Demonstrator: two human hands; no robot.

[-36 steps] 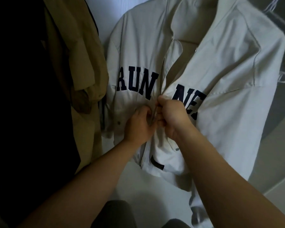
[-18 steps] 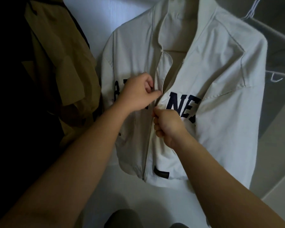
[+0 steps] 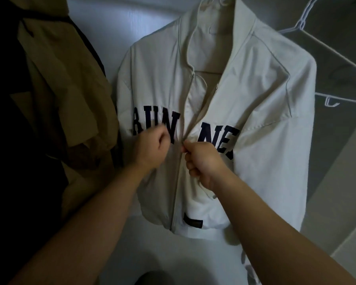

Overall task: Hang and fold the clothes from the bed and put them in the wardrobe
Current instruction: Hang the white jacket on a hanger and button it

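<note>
Jacket (image 3: 261, 153), cream with navy letters across the chest, hangs facing you inside the wardrobe. It sits between a tan garment (image 3: 70, 103) on your left and bare white wire hangers (image 3: 337, 64) on your right. Your right hand (image 3: 206, 163) is at mid-chest on the zip (image 3: 177, 192), just below the lettering. Its thumb and forefinger (image 3: 185, 145) are pressed together, pinching the jacket right where the two front edges meet, and the other fingers are curled under. Below that pinch the zip runs closed down to the hem; above it the front edges part up to the collar. Your left hand (image 3: 150, 148) lies just beside it over the left panel, covering part of the letters. Its fingers are curled in, but you cannot tell whether they hold any cloth.
</note>
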